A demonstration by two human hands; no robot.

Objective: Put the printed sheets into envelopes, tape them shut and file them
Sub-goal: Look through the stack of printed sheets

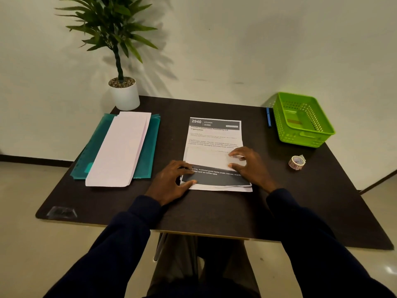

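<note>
While I'm only folding the bottom third up, my left hand (171, 181) and right hand (249, 166) press flat on the printed sheet (214, 136). Envelopes (120, 147) sit untouched left of it, tape (297, 162) to its right, so stuffing, taping and filing are all still left, I reckon.

Dim, soft shadows, wide-angle warp.

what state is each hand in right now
left hand: open, fingers pressing on the printed sheet
right hand: open, fingers pressing on the folded part of the same sheet
</note>
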